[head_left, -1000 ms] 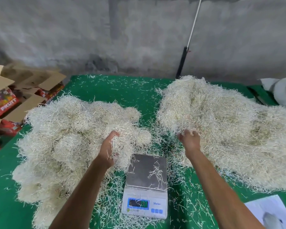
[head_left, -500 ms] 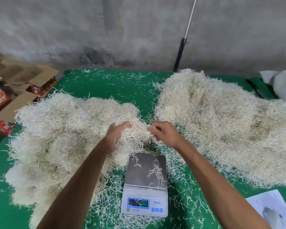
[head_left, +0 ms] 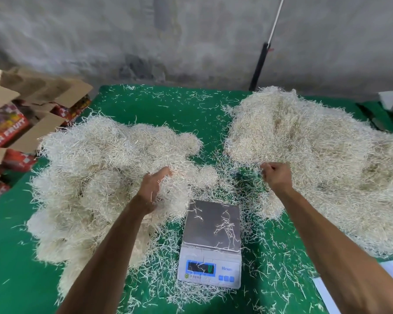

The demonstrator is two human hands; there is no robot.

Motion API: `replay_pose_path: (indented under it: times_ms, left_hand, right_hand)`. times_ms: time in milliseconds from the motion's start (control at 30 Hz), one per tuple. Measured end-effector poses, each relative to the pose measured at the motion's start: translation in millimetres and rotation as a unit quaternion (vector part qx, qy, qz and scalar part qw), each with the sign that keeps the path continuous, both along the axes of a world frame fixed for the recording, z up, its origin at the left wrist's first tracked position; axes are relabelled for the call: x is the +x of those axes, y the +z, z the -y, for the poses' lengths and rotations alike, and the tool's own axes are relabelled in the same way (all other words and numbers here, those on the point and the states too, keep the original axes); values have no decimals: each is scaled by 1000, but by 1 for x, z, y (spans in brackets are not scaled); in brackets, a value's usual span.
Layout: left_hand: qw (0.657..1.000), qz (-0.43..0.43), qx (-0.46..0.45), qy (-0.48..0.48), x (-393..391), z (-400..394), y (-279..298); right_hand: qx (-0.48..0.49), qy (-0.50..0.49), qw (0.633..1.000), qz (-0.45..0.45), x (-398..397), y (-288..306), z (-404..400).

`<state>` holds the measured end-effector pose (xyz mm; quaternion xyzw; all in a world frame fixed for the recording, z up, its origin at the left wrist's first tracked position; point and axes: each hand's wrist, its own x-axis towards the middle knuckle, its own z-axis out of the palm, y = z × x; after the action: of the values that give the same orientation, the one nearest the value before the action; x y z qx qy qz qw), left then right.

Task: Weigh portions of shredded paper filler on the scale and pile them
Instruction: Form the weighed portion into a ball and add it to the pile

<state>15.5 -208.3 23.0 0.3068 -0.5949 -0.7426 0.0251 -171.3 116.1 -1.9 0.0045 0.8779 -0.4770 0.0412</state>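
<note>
Shredded paper filler in two piles, left pile and right pile, on green desk; one scale, few strands on its platform. Left hand grips a clump; right hand pinches strands. Boxes read "FRUIT".

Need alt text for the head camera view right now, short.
A person's left hand grips a clump of the left pile of shredded paper, while the right hand pinches strands at the edge of the right pile. Between the piles, a scale on the green table holds only stray strands.
</note>
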Motion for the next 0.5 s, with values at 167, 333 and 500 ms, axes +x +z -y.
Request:
replay_pose_path:
  times_ms: [167, 333, 500]
  left_hand:
    - [999, 11, -29, -12, -8, -17, 1]
    - [998, 4, -59, -35, -20, -39, 8]
    - [968, 54, -181, -166, -20, -71, 8]
  right_hand:
    - [134, 133, 981, 49, 22, 5, 25]
    - [119, 172, 974, -92, 65, 30, 67]
    - [-153, 242, 939, 190, 122, 41, 94]
